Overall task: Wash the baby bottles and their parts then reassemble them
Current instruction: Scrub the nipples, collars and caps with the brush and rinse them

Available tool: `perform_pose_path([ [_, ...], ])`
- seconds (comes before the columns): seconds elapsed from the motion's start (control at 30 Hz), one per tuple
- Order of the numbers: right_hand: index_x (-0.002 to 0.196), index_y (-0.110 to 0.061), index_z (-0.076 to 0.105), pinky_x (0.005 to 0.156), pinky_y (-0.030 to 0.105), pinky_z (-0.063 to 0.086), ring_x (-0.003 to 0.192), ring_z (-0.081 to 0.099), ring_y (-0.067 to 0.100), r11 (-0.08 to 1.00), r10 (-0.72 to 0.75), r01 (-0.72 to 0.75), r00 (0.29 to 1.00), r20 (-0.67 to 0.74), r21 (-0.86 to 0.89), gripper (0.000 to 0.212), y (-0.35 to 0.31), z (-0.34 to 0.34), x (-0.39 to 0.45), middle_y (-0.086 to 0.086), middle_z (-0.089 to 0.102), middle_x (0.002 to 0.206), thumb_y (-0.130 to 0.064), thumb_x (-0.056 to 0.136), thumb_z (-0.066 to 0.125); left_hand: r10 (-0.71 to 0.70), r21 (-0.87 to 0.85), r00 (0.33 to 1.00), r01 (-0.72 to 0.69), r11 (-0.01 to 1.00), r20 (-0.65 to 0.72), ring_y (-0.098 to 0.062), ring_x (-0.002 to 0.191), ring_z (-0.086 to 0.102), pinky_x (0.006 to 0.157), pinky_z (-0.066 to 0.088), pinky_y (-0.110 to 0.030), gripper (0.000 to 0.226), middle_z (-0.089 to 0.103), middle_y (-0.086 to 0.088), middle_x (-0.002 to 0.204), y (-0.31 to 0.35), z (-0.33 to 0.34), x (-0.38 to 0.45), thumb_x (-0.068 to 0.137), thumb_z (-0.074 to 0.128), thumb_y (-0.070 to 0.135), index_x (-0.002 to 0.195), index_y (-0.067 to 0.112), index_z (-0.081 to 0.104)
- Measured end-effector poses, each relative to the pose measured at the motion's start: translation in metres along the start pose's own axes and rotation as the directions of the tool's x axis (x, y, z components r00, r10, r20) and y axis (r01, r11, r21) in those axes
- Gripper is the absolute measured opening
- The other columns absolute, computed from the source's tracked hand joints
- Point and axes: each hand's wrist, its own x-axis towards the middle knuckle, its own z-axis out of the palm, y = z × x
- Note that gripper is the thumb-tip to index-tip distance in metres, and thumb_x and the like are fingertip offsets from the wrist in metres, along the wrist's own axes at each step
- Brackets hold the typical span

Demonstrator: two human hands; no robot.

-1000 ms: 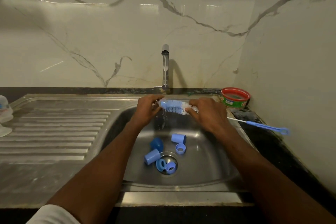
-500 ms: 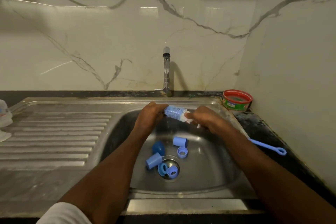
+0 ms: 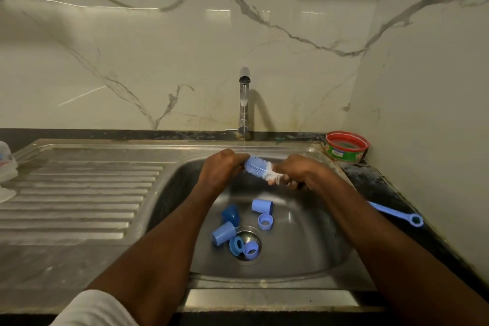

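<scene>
Holding a brush [image 3: 258,169] under the tap [image 3: 244,103], both hands work over the sink [image 3: 304,246]: the left hand [image 3: 221,169] curls round the blue bristle tip, and the right hand [image 3: 296,171] grips the white end of the bristles, its fingers folded under. The brush's blue handle [image 3: 394,213] sticks out past the right forearm, over the dark counter. A thin stream of water falls onto the bristles between the two grips. Below the hands, blue caps [image 3: 262,206] and rings [image 3: 265,222] lie loose in the basin, some on the drain [image 3: 247,243]. A red tub [image 3: 346,146] sits beyond the right hand.
</scene>
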Motion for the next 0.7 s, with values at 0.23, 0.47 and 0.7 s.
perform_pose_path([
  [0.23,0.139,-0.031,0.046,0.085,0.042,0.05,0.104,0.064,0.027,0.483,-0.587,0.227,0.801,-0.12,-0.846,0.073,0.026,-0.004,0.007,0.004,0.058,0.129,-0.078,0.084,0.055,-0.069,-0.17,0.961,0.117,0.978,0.268,-0.017,0.106,0.065,0.095,0.053,-0.038,0.036,0.069,-0.003,0.124,-0.01,-0.006,0.007,0.101,0.055,0.043,0.132,0.026,0.06],
  [0.47,0.112,-0.033,0.068,0.064,0.031,0.038,0.09,0.067,0.023,0.363,-0.675,0.141,0.721,-0.155,-0.921,0.026,0.01,0.009,-0.001,-0.001,0.07,0.102,-0.05,0.1,0.052,-0.002,-0.106,0.976,0.025,0.994,0.217,-0.021,0.103,0.064,0.087,0.051,-0.032,0.028,0.07,-0.006,0.117,-0.014,-0.006,0.01,0.099,0.06,0.034,0.123,0.022,0.069],
  [0.7,0.08,-0.008,0.068,0.043,0.021,0.034,0.043,0.045,0.013,0.998,0.033,-0.032,0.999,-0.011,0.059,0.034,0.006,-0.019,0.005,0.002,0.058,0.058,-0.037,0.096,0.067,0.055,-0.175,0.998,-0.053,0.983,0.007,-0.03,0.1,0.068,0.087,0.053,-0.039,0.031,0.073,-0.014,0.111,-0.009,0.001,0.005,0.09,0.074,0.017,0.12,0.011,0.071],
])
